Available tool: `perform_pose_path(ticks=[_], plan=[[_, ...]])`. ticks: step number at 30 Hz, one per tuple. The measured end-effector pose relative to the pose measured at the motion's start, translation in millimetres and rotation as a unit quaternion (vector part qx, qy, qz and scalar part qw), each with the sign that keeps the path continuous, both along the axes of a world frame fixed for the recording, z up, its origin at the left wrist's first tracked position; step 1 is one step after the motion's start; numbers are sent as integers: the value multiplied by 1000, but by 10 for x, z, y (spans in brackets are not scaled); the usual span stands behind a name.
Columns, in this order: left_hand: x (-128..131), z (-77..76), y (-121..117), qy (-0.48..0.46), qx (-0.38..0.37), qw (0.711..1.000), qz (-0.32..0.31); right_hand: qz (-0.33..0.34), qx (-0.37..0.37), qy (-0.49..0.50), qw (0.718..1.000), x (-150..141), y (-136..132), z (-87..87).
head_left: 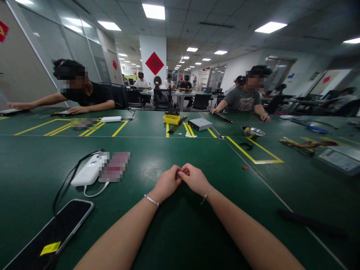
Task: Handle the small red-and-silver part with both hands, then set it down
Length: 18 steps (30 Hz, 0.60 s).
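My left hand [168, 183] and my right hand [194, 179] rest on the green table [180, 225] in front of me, knuckles touching, both with fingers curled in. Whatever may sit between the fingertips is too small or hidden to name. Each wrist wears a thin bracelet. A white power bank [89, 170] with a black cable lies to the left of my hands, and a dark phone [50, 234] with a yellow sticker lies near the front left edge.
A tiny red piece [244, 167] lies to the right. Further back are a yellow tray [171, 119], a grey box [200, 123], a metal bowl [252, 131] and coloured wires [308, 144]. Two people sit across the table, others behind.
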<state>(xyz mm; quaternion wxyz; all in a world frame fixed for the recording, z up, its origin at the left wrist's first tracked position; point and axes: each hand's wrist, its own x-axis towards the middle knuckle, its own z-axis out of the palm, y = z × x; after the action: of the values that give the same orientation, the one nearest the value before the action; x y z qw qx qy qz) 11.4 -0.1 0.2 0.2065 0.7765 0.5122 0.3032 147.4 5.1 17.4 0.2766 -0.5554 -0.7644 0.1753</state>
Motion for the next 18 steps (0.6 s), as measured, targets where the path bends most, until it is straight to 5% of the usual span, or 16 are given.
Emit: perform_pose_path(ticks=[3, 6, 11, 18], plan=[[-19, -24, 35, -23, -8, 1000, 18, -32, 38, -41, 998, 256, 103, 128], [-35, -55, 75, -49, -33, 998, 32, -149, 78, -77, 983, 731, 253, 155], [-52, -69, 93, -78, -38, 996, 29, -374, -3, -224, 900, 1601, 436, -91], [-68, -55, 73, -87, -44, 995, 34, -377, -112, -229, 890, 1977, 462, -217]])
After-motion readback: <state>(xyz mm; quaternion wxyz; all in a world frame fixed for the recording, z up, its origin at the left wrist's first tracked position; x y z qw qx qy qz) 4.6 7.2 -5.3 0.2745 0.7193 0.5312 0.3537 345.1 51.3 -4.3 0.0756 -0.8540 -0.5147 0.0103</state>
